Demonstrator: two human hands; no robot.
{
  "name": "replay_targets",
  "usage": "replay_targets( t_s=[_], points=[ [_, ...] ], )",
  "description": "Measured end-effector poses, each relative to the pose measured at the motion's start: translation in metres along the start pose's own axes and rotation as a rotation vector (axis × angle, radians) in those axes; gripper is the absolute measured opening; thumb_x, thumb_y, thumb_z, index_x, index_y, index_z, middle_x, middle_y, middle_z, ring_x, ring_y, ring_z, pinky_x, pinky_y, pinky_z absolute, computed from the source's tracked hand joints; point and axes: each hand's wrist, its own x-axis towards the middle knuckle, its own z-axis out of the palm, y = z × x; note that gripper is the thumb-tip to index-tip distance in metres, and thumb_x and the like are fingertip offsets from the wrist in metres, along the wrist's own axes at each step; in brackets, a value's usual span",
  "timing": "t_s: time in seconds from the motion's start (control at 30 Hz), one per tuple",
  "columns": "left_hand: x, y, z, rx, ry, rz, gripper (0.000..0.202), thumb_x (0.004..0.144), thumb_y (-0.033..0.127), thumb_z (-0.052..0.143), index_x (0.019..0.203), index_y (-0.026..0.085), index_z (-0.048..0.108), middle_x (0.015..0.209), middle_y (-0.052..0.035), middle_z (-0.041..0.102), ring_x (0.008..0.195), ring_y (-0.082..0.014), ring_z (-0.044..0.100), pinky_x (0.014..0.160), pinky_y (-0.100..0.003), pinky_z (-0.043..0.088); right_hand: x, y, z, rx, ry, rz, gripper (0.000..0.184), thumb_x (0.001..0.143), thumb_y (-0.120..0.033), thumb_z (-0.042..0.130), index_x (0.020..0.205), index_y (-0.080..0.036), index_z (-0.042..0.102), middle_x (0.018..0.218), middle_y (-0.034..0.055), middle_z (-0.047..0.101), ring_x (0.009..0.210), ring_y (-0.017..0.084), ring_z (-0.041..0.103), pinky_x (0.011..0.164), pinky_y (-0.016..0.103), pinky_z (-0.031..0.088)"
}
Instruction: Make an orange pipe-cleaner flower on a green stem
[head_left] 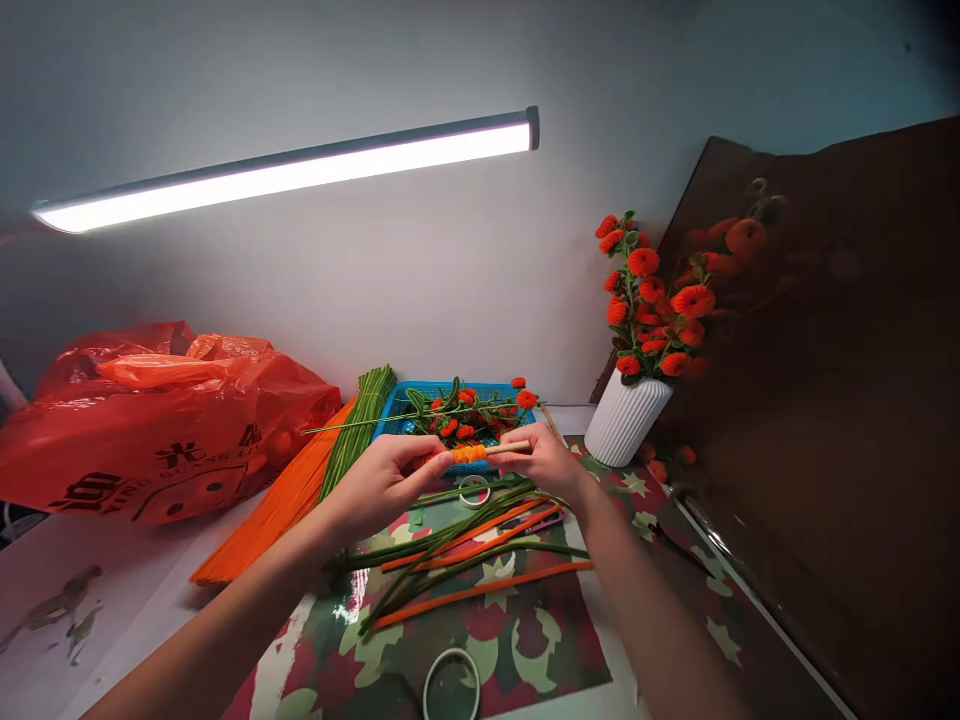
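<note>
Across a patterned mat (547,630) spread on the near side of the blue basket (388,408), your forearms angle inward, the left (255,600) and the right (637,590) drawing together just short of it. Loose green and orange strips (487,590) lie on the mat beneath and nearer you than the basket. Your left hand (397,475) and right hand (551,465) face each other in front of the basket, slightly apart, both with fingers curled. Your right thumb and fingers pinch the bare end of a wooden stick (508,447), while your left thumb and fingers press together on an orange coil (469,455) wrapped around it. The stick runs crosswise before the basket, nearly level, its bare end pointing to your right and a touch upward. The coil, smallest of all, shares that axis, its left part hidden in your left hand's grasp.
</note>
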Motion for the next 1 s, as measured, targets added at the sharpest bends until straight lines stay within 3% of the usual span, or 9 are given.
replay_targets(
  t_s=[0.17, 0.27, 0.47, 0.6, 0.8, 0.9, 1.0],
  points=[
    [-0.001, -0.006, -0.009, 0.158, -0.121, 0.083, 0.038, 0.088, 0.043, 0.048, 0.065, 0.016, 0.061, 0.053, 0.0043, 0.036, 0.049, -0.0082, 0.029, 0.045, -0.02, 0.022, -0.011, -0.011, -0.006, -0.224, 0.049, -0.042, 0.049, 0.066, -0.054, 0.072, 0.049, -0.015, 0.047, 0.052, -0.0059, 0.034, 0.051, 0.006, 0.028, 0.047, 0.022, 0.021],
    [-0.002, -0.003, -0.014, 0.199, -0.132, 0.11, 0.037, 0.088, 0.042, 0.05, 0.062, 0.017, 0.058, 0.051, 0.0048, 0.034, 0.048, -0.0088, 0.027, 0.046, -0.021, 0.022, -0.018, -0.021, -0.006, -0.314, 0.071, -0.142, 0.046, 0.073, -0.052, 0.069, 0.053, -0.016, 0.05, 0.055, -0.0042, 0.04, 0.053, 0.008, 0.032, 0.048, 0.022, 0.024],
    [-0.005, 0.003, -0.018, 0.314, -0.179, 0.133, 0.039, 0.087, 0.042, 0.05, 0.055, 0.019, 0.051, 0.049, 0.0037, 0.037, 0.048, -0.0107, 0.028, 0.049, -0.024, 0.022, -0.019, -0.023, -0.002, -0.416, 0.026, -0.13, 0.037, 0.077, -0.042, 0.069, 0.056, -0.016, 0.054, 0.055, -0.0041, 0.046, 0.053, 0.008, 0.04, 0.05, 0.022, 0.027],
    [-0.005, 0.004, -0.015, 0.489, -0.133, 0.039, 0.041, 0.085, 0.048, 0.051, 0.055, 0.021, 0.05, 0.048, 0.0026, 0.04, 0.046, -0.012, 0.032, 0.049, -0.025, 0.02, -0.018, -0.021, 0.009, -0.721, 0.137, -0.22, 0.027, 0.082, -0.031, 0.067, 0.061, -0.016, 0.058, 0.063, -0.0027, 0.054, 0.06, 0.009, 0.046, 0.055, 0.023, 0.025],
    [-0.007, 0.006, -0.009, 0.648, -0.052, -0.068, 0.04, 0.088, 0.048, 0.044, 0.059, 0.021, 0.051, 0.053, 0.0002, 0.051, 0.048, -0.0142, 0.042, 0.048, -0.025, 0.016, -0.014, -0.015, 0.025, -1.038, 0.234, -0.3, 0.027, 0.091, -0.031, 0.055, 0.068, -0.018, 0.057, 0.068, -0.0005, 0.055, 0.058, 0.01, 0.045, 0.055, 0.026, 0.021],
    [-0.008, 0.007, -0.006, 0.648, 0.006, -0.111, 0.037, 0.089, 0.046, 0.042, 0.063, 0.021, 0.05, 0.058, -0.0002, 0.054, 0.051, -0.0149, 0.045, 0.048, -0.024, 0.018, -0.014, -0.015, 0.032, -1.078, 0.297, -0.366, 0.028, 0.094, -0.028, 0.048, 0.069, -0.018, 0.056, 0.068, 0.0011, 0.056, 0.06, 0.011, 0.047, 0.057, 0.026, 0.023],
    [-0.006, 0.007, -0.005, 0.578, 0.082, -0.168, 0.036, 0.089, 0.044, 0.04, 0.062, 0.021, 0.045, 0.057, 0.0008, 0.05, 0.052, -0.0143, 0.043, 0.049, -0.024, 0.021, -0.016, -0.015, 0.038, -0.919, 0.368, -0.37, 0.029, 0.095, -0.026, 0.043, 0.072, -0.018, 0.058, 0.07, 0.0018, 0.058, 0.062, 0.011, 0.05, 0.059, 0.025, 0.027]
  ],
)
